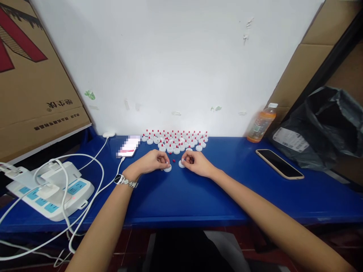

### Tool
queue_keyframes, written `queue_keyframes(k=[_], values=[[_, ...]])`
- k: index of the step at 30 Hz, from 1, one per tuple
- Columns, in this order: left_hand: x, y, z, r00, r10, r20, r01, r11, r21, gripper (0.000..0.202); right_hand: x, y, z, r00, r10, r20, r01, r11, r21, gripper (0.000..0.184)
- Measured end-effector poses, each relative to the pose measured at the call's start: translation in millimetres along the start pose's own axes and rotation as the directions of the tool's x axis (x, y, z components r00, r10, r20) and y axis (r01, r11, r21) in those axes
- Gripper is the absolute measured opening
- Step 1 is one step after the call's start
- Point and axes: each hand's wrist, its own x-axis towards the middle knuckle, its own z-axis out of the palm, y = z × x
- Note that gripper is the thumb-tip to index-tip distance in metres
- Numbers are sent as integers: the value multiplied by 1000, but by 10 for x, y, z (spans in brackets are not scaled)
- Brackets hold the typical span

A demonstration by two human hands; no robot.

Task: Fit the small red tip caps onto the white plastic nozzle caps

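1. Blue plastic-looking table (184, 196): white caps with red tips (176, 150) stand clustered at its back edge, against the white wall (176, 68).
2. Left hand (153, 161): fingers narrow, tips touching the top of a near cap (167, 169); whether they pinch something small, I cannot tell.
3. Right hand (196, 163): thumb and fingers narrow, holding a second cap (180, 164) by its side, on the table.
4. Between the hands lies a small red piece (174, 161).
5. Farther right are a phone (279, 164) and an orange drink bottle (261, 124); at left, a power strip (56, 211).
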Motion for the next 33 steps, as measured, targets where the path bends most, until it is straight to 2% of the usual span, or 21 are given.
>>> queue_keyframes(k=[4, 8, 13, 17, 20, 22, 24, 27, 30, 33], values=[[30, -10, 25, 996, 30, -89, -26, 998, 54, 28, 34, 1, 86, 1000, -9, -15, 10, 1000, 19, 9], [74, 6, 87, 991, 52, -119, -41, 995, 89, 28, 61, 2, 163, 999, -19, -43, 20, 999, 28, 13], [60, 5, 52, 984, 52, -168, -40, 997, 72, 26, 52, -21, 97, 997, -23, -78, 25, 999, 27, 17], [25, 19, -36, 951, 63, -302, -32, 994, 107, 20, 188, -69, -37, 980, -44, -192, 12, 986, -167, 19], [17, 25, -67, 917, 102, -386, -42, 986, 161, 21, 404, -126, -75, 983, 1, -182, -74, 917, -393, 22], [21, 19, -60, 907, 121, -404, -53, 983, 177, 24, 554, -160, -53, 988, 47, -147, -115, 858, -501, 21], [27, 14, -42, 907, 133, -399, -60, 980, 189, 26, 665, -179, -14, 989, 85, -117, -136, 822, -553, 17], [36, 32, -16, 904, 153, -399, -77, 977, 200, 25, 708, -187, 8, 989, 108, -105, -148, 836, -529, 13], [50, 98, 18, 864, 224, -450, -136, 966, 220, 25, 602, -213, -50, 979, -45, -198, -53, 885, -463, 15], [76, 192, 91, 803, 315, -507, -220, 946, 240, 25, 441, -262, -122, 930, -270, -250, 160, 908, -387, 15]])
